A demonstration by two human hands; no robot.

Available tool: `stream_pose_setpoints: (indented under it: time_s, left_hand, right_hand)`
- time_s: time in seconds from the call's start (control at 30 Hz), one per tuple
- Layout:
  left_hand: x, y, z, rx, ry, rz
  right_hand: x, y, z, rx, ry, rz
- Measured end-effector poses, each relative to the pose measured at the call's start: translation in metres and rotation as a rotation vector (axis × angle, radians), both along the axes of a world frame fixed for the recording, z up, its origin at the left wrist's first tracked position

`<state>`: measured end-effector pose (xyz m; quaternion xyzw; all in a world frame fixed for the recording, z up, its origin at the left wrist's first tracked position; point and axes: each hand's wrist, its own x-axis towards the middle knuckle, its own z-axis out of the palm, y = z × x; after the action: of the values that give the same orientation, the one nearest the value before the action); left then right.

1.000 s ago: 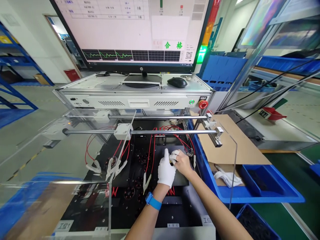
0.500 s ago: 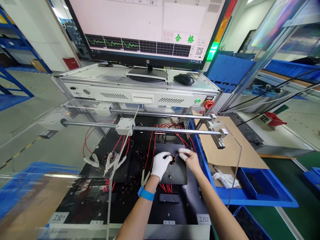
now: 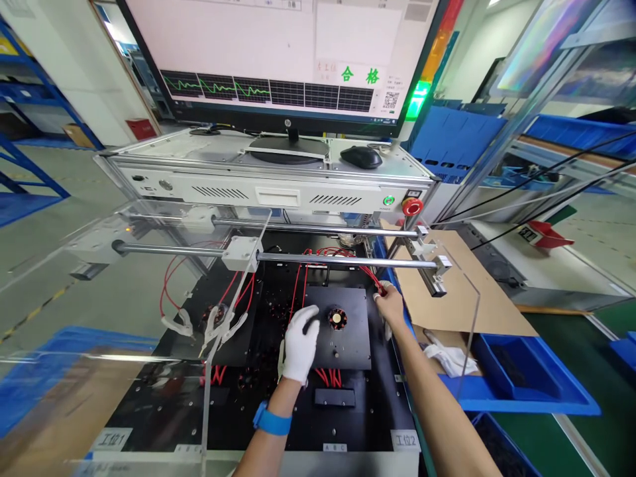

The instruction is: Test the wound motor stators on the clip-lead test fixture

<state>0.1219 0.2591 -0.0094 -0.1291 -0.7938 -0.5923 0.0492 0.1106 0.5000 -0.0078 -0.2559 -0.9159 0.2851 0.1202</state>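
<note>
A small round motor point(image 3: 336, 318) with copper windings sits uncovered on a black square plate point(image 3: 348, 351) in the test fixture. My left hand point(image 3: 299, 341), in a white glove with a blue wristband behind it, hovers over the plate's left edge, fingers loosely curved and empty. My right hand point(image 3: 390, 305), bare with white fingertip covers, is at the plate's right edge. It pinches a red wire point(image 3: 377, 286) there, and a pale clip hangs just below it.
Two steel rails point(image 3: 322, 260) and a clear acrylic guard point(image 3: 233, 311) cross above the fixture. White clips on red leads point(image 3: 218, 328) lie at left. Behind stand a tester box with a red stop button point(image 3: 412, 207), a mouse point(image 3: 361, 157) and a monitor. Cardboard point(image 3: 447, 291) and blue bins point(image 3: 521, 374) sit at right.
Both hands have left the motor, which now lies bare on the plate. My left hand drew back to the left; my right hand moved right to the red wires.
</note>
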Motion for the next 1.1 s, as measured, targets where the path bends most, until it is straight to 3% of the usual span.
stream_pose_setpoints:
  time_s: [0.13,0.27,0.37,0.43,0.5,0.7,0.9,1.1]
  left_hand:
    - [0.008,-0.011,-0.006,-0.258,0.256,-0.164]
    - [0.006,0.0,-0.01,-0.313,0.285,-0.163]
    - [0.006,0.006,-0.005,-0.363,0.321,-0.245]
    - [0.008,0.007,-0.002,-0.398,0.364,-0.305]
    - [0.01,0.007,0.001,-0.416,0.398,-0.335]
    - [0.013,0.009,0.0,-0.389,0.377,-0.327]
    - [0.013,0.01,0.0,-0.388,0.385,-0.314]
    - [0.014,0.01,-0.002,-0.333,0.378,-0.296]
  right_hand:
    - [0.032,-0.038,0.026,0.151,-0.158,0.106]
    - [0.062,-0.069,0.012,0.221,-0.253,0.08]
    - [0.078,-0.073,0.0,0.221,-0.295,0.044]
    - [0.08,-0.068,0.001,0.184,-0.306,0.045]
    - [0.075,-0.062,0.008,0.052,-0.238,0.043]
    - [0.043,-0.064,0.022,-0.651,0.19,-0.058]
    - [0.033,-0.076,0.014,-0.812,0.286,-0.143]
    - [0.038,-0.076,0.023,-1.026,0.275,-0.142]
